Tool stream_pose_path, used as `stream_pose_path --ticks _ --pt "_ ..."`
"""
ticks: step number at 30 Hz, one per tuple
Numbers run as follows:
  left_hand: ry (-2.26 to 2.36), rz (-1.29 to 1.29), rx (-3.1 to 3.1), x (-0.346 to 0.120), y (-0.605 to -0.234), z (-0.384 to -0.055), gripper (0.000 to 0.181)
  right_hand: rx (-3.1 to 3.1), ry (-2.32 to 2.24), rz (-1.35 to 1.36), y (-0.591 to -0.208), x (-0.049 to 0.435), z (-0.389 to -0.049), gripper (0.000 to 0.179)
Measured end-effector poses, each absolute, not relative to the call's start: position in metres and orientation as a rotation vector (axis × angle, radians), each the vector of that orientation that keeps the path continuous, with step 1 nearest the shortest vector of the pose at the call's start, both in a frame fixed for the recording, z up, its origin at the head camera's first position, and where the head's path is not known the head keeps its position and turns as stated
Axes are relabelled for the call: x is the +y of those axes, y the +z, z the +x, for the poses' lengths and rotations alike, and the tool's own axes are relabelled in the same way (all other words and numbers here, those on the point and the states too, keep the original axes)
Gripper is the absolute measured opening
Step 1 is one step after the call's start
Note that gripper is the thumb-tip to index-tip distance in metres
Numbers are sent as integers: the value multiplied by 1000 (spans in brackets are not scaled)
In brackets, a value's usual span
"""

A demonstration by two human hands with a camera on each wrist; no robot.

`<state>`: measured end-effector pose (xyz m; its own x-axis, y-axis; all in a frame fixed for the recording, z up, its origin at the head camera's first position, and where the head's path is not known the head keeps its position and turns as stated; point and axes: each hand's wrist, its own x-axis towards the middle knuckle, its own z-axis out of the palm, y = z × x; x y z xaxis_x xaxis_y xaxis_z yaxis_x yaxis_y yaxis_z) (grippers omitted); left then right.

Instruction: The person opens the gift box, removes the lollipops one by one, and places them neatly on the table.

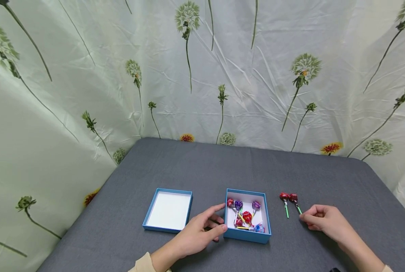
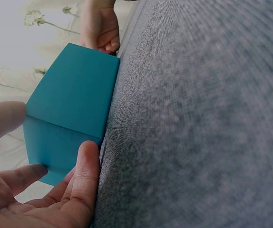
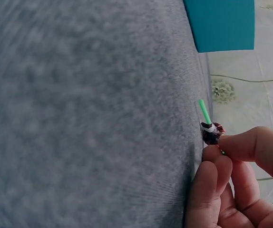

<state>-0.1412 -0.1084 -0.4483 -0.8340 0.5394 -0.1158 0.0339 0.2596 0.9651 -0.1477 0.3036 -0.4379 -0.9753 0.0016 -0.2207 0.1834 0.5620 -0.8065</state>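
A blue box (image 1: 248,237) with a white inside stands open on the table, with several wrapped lollipops (image 1: 247,217) in red, purple and blue lying in it. My left hand (image 1: 200,226) is at the box's left side; its fingertips touch the wall, as the left wrist view also shows. To the right of the box, my right hand (image 1: 324,221) pinches the green stick end of a red lollipop (image 1: 293,197), whose head points away from me near the table. Beside it lies another red lollipop (image 1: 284,196) with a green stick.
The box's lid (image 1: 168,209), white inside with blue edges, lies left of the box, inner side up. A grey cloth (image 1: 222,166) covers the table. Behind and to the left hangs a pale curtain (image 1: 243,75) printed with flowers.
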Motion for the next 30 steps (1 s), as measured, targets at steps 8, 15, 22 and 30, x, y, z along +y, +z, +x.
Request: stream_pose_path --ticks 8,15,22,30 --pt "1599 518 2113 -109 -448 -141 58 2655 -1242 153 -436 300 -148 18" --pt "1609 522 2114 -108 -449 -141 58 2674 -1179 142 -436 299 -150 21" --pt "1610 516 2119 -108 -450 -141 58 2657 -1173 118 -435 299 -150 20" --pt "1612 516 2118 -108 -450 -141 57 2645 -1186 109 -431 300 -152 20"
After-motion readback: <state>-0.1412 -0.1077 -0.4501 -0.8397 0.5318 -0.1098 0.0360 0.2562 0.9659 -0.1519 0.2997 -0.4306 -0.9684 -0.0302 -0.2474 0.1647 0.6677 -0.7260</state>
